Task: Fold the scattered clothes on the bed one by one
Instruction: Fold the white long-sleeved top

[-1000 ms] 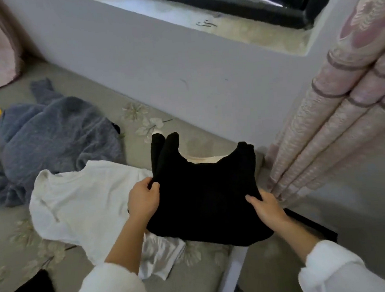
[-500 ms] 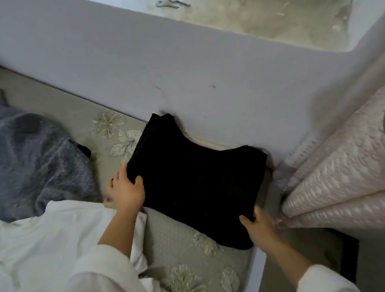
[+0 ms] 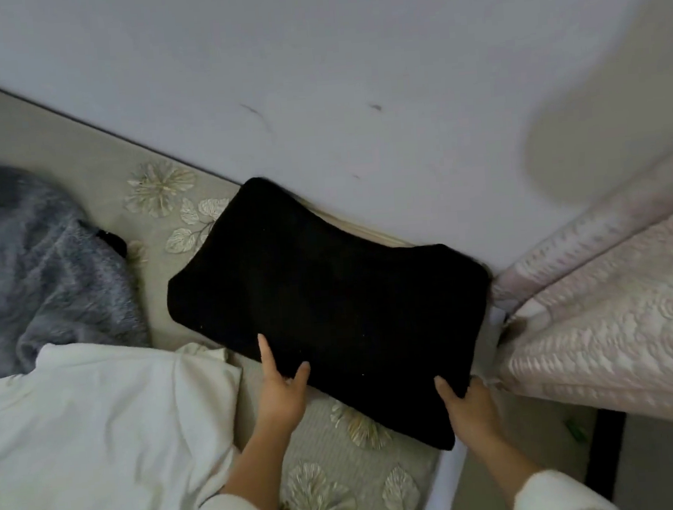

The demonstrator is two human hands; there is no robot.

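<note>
Folded black garment [image 3: 327, 312] lying flat on the bed [image 3: 344, 479] against the wall [image 3: 312, 75], long axis parallel to the wall, far left to near right. I see my left hand [image 3: 279, 392], grip released, fingers straight on the near edge; my right hand [image 3: 465, 405] grasps the near-right corner, thumb on top.

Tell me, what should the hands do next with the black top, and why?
Probably let go and reach for the white garment. The black top already lies folded by the wall, with the left hand and right hand at its near edge; the white one is still crumpled.
</note>
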